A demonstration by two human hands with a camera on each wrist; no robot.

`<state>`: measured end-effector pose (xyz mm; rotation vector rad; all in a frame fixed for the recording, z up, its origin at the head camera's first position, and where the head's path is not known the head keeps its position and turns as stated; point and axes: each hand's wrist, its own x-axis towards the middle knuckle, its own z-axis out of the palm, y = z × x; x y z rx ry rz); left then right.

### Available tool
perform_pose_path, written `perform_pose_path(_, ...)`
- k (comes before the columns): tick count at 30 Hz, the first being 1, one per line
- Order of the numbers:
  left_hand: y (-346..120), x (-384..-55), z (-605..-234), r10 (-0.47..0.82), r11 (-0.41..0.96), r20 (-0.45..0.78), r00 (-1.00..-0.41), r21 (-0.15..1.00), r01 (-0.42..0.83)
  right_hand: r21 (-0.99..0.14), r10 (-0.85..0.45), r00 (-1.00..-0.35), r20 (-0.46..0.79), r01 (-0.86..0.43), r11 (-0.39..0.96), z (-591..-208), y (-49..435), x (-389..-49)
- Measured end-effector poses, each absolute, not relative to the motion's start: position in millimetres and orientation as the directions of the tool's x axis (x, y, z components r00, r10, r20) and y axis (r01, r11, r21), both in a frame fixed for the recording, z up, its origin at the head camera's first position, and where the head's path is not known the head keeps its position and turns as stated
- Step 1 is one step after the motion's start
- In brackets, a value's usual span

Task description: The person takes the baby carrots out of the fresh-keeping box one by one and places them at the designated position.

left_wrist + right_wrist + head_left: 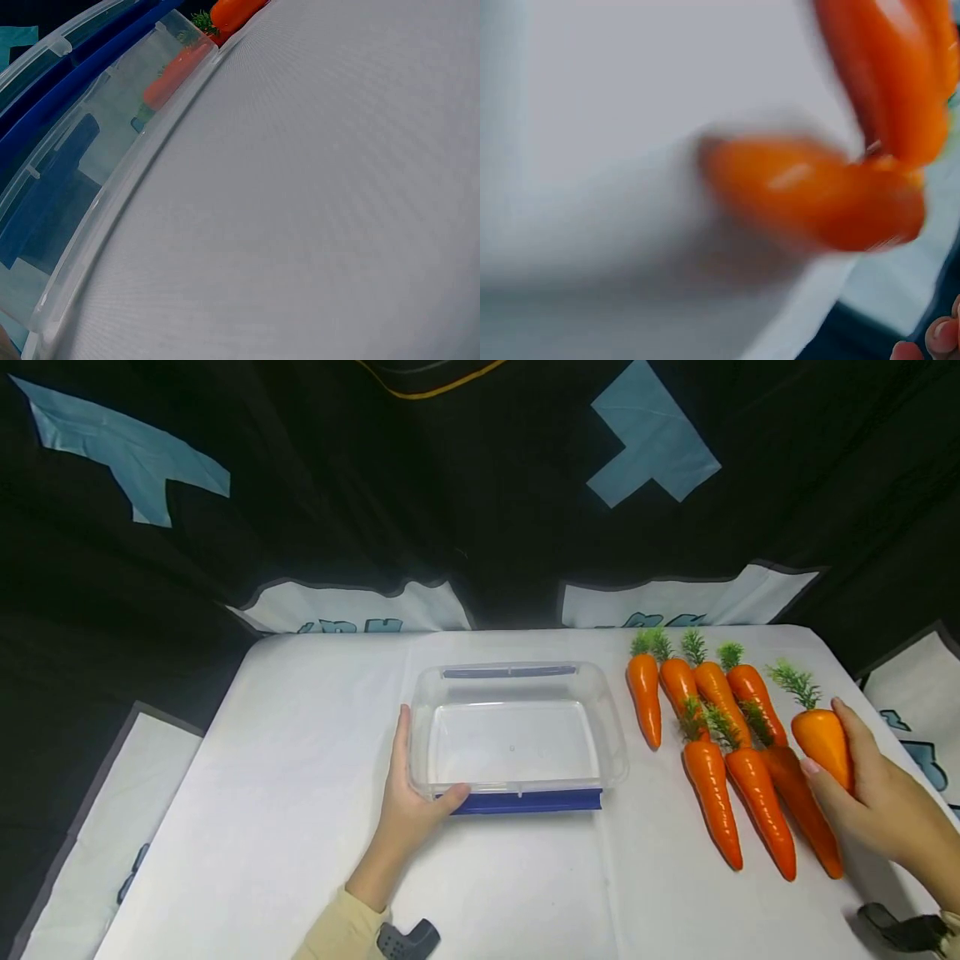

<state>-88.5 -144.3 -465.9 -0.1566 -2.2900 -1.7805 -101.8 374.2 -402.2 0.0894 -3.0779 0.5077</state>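
Observation:
A clear plastic container (517,787) with blue side clasps (532,802) sits on the white table. My left hand (416,802) holds its near left corner, thumb over the front rim and fingers along the left wall. The left wrist view shows the container's clear wall (120,165) at close range. On the far right, my right hand (873,785) grips an orange carrot (820,739) with a green leafy top; its lower end is hidden by the hand. Fingertips (941,335) show at the corner of the right wrist view, near a blurred carrot (810,193).
Several carrots (712,797) lie in two overlapping rows between the container and my right hand, leafy tops toward the back. A black cloth (480,527) with pale blue patches hangs behind the white table (300,735).

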Motion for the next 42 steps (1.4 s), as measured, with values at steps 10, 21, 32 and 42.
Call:
perform_pose_path(10,-144.7,-87.8,-464.8,-0.06,0.246,0.242,-0.968,0.944,0.221,-0.302,0.007,-0.999,-0.033,0.017,0.953,-428.5,410.3,-95.8)
perform_pose_path(21,-145.2,-88.4,-466.4,-0.057,0.246,0.242,-0.968,0.944,0.222,-0.383,-0.017,-0.99,-0.142,0.039,0.923,-448.6,423.9,-97.8)
perform_pose_path(32,-144.9,-87.9,-465.2,-0.063,0.248,0.234,-0.97,0.945,0.212,-0.463,-0.065,-0.986,-0.156,0.015,0.886,-454.7,425.3,-99.6)
perform_pose_path(42,-144.9,-88.0,-464.7,-0.062,0.262,0.241,-0.968,0.94,0.218,-0.461,-0.099,-0.987,-0.124,-0.032,0.887,-458.5,425.4,-99.7)
